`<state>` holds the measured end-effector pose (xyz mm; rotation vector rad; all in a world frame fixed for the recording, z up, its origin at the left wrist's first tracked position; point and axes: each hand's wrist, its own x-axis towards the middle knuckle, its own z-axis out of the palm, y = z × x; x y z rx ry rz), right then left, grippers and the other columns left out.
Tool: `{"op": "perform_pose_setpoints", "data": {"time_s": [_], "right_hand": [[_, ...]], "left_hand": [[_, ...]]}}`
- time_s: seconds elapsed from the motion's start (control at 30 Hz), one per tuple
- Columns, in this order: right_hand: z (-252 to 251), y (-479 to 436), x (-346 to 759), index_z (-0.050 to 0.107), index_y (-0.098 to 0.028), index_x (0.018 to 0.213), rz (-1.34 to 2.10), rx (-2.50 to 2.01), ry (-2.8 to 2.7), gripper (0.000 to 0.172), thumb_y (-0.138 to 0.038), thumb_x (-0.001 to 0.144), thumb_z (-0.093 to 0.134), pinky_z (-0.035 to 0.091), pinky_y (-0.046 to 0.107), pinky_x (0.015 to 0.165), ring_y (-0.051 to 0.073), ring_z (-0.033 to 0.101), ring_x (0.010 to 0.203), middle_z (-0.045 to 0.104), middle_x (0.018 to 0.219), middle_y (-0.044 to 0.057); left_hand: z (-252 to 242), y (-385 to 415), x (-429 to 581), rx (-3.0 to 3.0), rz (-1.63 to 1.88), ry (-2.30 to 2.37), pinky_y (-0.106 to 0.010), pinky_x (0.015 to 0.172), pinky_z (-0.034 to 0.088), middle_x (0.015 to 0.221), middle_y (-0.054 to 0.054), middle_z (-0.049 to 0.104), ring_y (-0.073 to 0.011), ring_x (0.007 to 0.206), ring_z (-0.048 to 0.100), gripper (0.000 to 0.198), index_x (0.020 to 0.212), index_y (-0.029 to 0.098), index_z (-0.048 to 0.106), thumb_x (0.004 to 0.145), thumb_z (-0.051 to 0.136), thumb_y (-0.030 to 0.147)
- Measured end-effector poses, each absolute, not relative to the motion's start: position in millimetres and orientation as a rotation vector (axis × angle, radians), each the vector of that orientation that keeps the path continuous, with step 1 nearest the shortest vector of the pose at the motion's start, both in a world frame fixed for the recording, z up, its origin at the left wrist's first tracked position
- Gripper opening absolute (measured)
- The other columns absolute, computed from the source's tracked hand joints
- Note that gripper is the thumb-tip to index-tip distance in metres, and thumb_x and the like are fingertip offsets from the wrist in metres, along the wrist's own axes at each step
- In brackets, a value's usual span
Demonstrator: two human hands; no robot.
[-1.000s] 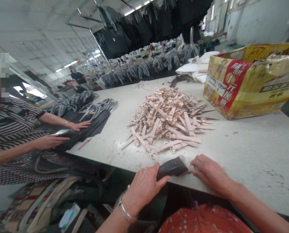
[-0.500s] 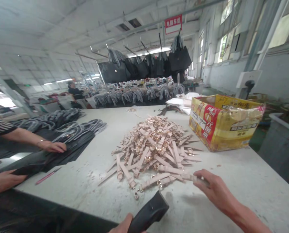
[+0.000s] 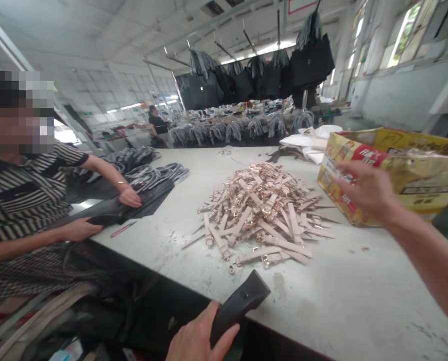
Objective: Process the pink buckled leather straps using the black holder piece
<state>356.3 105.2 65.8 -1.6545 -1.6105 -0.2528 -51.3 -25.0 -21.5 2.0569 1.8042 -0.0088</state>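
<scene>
**Q:** What does the head view show of the work on the table?

**A:** At the centre of the frame, a heap of pale pink leather straps with gold buckles [image 3: 257, 210] lies loose on the white worktable [image 3: 363, 306]. The size of the heap suggests that most of these straps are left to handle. Upper centre, black tote bags [image 3: 310, 62] hang finished-looking from overhead rails.

**Q:** Report the state of each hand.

**A:** My left hand [image 3: 199, 338], at lower centre, is closed around a black leather piece [image 3: 242, 303]. The piece angles up and to the right, its tip over the table's near edge. My right hand [image 3: 367, 188], at centre right, is open, with the fingers spread wide, and shows nothing held. It lies across the corner of a yellow cardboard box [image 3: 421, 189]. Contact with the box cannot be confirmed from this view.

**Q:** Who else is at the table?

**A:** At left, a co-worker in a striped top [image 3: 24, 200] has both hands on a black bag panel [image 3: 107, 213], with a pink marker [image 3: 122, 229] just beside it.
</scene>
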Motion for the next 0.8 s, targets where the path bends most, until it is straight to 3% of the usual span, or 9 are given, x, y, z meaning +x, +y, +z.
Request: {"op": "perform_pose_setpoints", "data": {"time_s": [0.07,0.17,0.23,0.4,0.6,0.8], "right_hand": [[6,95,308,0.065,-0.020,0.106,-0.049,-1.579,-1.834,0.025,-0.031,0.086,0.057,0.050,0.030,0.076,0.018,0.062,0.086,0.065,0.102,0.005],[-61,83,254,0.063,-0.015,0.107,0.120,-1.578,-2.074,0.025,-0.018,0.086,0.050,0.047,0.034,0.085,0.022,0.058,0.097,0.063,0.106,0.009],[-80,80,231,0.061,-0.015,0.109,0.161,-1.553,-2.183,0.026,-0.016,0.086,0.050,0.043,0.034,0.087,0.022,0.054,0.101,0.061,0.108,0.009],[-80,84,196,0.061,-0.018,0.100,0.081,-1.468,-2.442,0.017,-0.020,0.087,0.051,0.036,0.039,0.087,0.025,0.048,0.101,0.059,0.098,0.009],[-78,94,182,0.059,-0.012,0.084,0.087,-1.505,-2.458,0.010,-0.011,0.085,0.049,0.038,0.036,0.081,0.024,0.051,0.091,0.056,0.091,0.011],[-65,55,214,0.052,-0.017,0.102,0.283,-1.455,-2.309,0.014,-0.021,0.091,0.045,0.042,0.030,0.080,0.018,0.053,0.089,0.054,0.100,0.007]], "left_hand": [[-21,-26,-52,2.043,0.006,1.850,-0.030,0.075,0.046,0.087,-0.004,0.069,-0.0232,0.088,0.066,0.024,0.094,0.023,0.055,0.088,0.042,0.042],[-23,-30,-53,2.023,-0.026,1.872,-0.032,0.076,0.046,0.087,-0.005,0.069,-0.0243,0.089,0.066,0.027,0.097,0.022,0.055,0.088,0.042,0.045],[-24,-32,-53,2.013,-0.034,1.876,-0.033,0.078,0.047,0.090,-0.006,0.069,-0.0249,0.090,0.065,0.029,0.100,0.022,0.055,0.087,0.043,0.045],[-26,-36,-51,2.031,-0.017,1.888,-0.031,0.076,0.047,0.091,-0.006,0.069,-0.0247,0.089,0.066,0.027,0.098,0.022,0.054,0.087,0.043,0.044],[-28,-37,-51,2.014,0.015,1.889,-0.032,0.077,0.045,0.092,-0.005,0.069,-0.0254,0.091,0.065,0.029,0.099,0.022,0.054,0.087,0.044,0.046],[-30,-43,-60,1.958,0.133,1.879,-0.030,0.073,0.043,0.086,-0.003,0.067,-0.0234,0.086,0.064,0.028,0.094,0.024,0.054,0.086,0.046,0.049]]}}
